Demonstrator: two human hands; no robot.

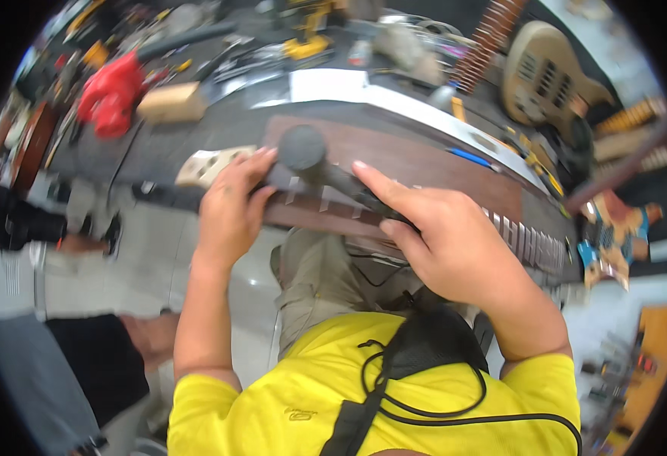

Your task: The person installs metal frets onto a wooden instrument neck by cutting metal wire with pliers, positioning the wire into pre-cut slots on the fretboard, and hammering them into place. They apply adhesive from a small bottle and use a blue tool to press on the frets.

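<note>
My right hand (pixel 443 235) is closed round the dark handle of a hammer (pixel 303 148), its index finger stretched along the shaft. The black round hammer head is over a guitar neck (pixel 341 216) with a dark fretboard, and part of the neck is hidden behind it. Whether the head touches the neck I cannot tell. My left hand (pixel 234 197) grips the neck beside its pale headstock (pixel 204 166), thumb on the near side and fingers on the far side. Several short, shiny fret wires (pixel 291 190) cross the fretboard. More fret wires (pixel 527 242) stand in a row beyond my right hand.
Under the neck lies a brown board (pixel 455 171) on the dark workbench (pixel 166 152). A blue pen (pixel 474 158), a wooden block (pixel 172 102), a red power tool (pixel 113 95) and a pale guitar body (pixel 546 72) surround it. Another person's leg (pixel 151 342) shows at the left.
</note>
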